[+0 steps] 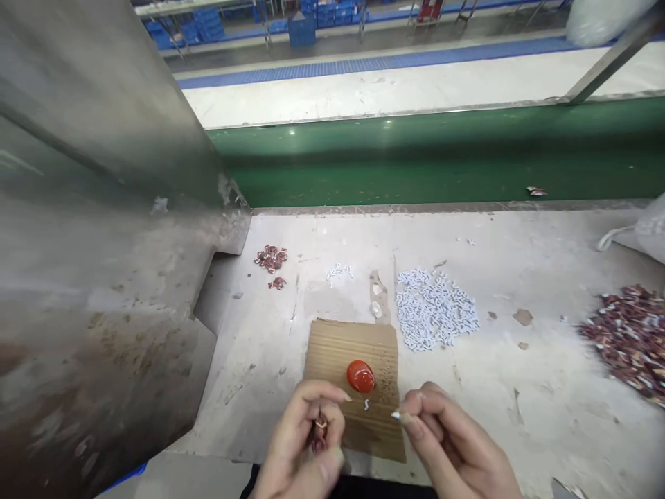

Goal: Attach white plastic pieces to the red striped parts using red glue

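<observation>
My left hand (pixel 306 440) is curled round some small dark-red pieces (pixel 319 435) at the front edge of a cardboard sheet (pixel 332 346). My right hand (pixel 451 443) pinches a small white piece (pixel 396 415) just right of the cardboard. Between and beyond the hands, a glossy red-orange blob (pixel 360 376) sits on the cardboard, with one small white curved piece (pixel 366 405) lying in front of it. A wide spread of small white pieces (pixel 433 310) lies behind my right hand, and a smaller group of them (pixel 340 272) is behind the cardboard.
Small dark-red piles lie at the back left (pixel 271 258) and a larger one at the far right (pixel 631 339). A metal panel (pixel 104 229) stands along the left. Beyond the worktable (pixel 561 256) runs a green belt (pixel 415 163). A white bag (pixel 649 229) rests at the right edge.
</observation>
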Demonstrator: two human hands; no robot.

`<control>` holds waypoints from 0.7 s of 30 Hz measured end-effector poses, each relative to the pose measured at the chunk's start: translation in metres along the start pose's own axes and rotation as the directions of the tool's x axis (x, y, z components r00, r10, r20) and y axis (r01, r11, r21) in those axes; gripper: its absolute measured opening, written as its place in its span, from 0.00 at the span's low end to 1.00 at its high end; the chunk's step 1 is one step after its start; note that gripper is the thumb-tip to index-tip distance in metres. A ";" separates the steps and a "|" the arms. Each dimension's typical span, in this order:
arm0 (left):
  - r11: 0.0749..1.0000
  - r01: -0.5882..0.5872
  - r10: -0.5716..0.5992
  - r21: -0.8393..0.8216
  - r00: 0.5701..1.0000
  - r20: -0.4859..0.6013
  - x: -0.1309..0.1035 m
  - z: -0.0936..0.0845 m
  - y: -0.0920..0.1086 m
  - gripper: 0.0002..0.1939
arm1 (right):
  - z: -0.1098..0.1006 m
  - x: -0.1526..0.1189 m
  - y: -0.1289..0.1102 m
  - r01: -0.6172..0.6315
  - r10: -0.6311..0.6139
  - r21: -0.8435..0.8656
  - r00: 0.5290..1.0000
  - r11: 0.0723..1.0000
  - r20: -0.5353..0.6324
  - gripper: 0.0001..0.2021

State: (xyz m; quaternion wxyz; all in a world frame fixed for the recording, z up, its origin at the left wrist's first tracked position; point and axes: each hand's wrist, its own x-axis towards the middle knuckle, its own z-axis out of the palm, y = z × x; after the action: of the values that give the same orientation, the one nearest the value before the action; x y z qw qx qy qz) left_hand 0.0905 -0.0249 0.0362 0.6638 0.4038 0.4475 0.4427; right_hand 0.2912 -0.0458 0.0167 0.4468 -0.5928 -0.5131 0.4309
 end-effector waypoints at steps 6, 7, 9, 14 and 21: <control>0.934 0.155 -0.073 0.321 0.964 -0.254 -0.006 -0.035 -0.004 0.13 | -0.024 0.021 0.010 -0.027 0.108 -0.311 0.963 0.950 0.246 0.12; 0.922 0.176 -0.077 0.344 0.956 -0.282 -0.005 -0.041 -0.005 0.15 | -0.023 0.024 0.007 -0.007 0.102 -0.334 0.959 0.942 0.266 0.13; 0.901 0.228 -0.117 0.369 0.947 -0.299 0.000 -0.053 -0.004 0.16 | -0.019 0.027 0.001 0.034 0.080 -0.365 0.952 0.930 0.295 0.14; 0.812 0.158 -0.015 0.562 0.968 -0.250 0.008 -0.071 0.005 0.02 | -0.012 0.031 -0.001 0.089 0.063 -0.423 0.941 0.902 0.332 0.13; 0.699 0.013 0.178 0.715 0.965 -0.191 0.016 -0.081 0.013 0.06 | -0.015 0.030 -0.002 0.130 0.019 -0.438 0.947 0.889 0.320 0.12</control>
State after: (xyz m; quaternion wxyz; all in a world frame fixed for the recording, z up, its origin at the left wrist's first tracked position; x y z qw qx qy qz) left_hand 0.0141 0.0048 0.0221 0.3752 0.5901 0.6432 0.3119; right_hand 0.3083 -0.0176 0.0209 0.2203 -0.5889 -0.6811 0.3751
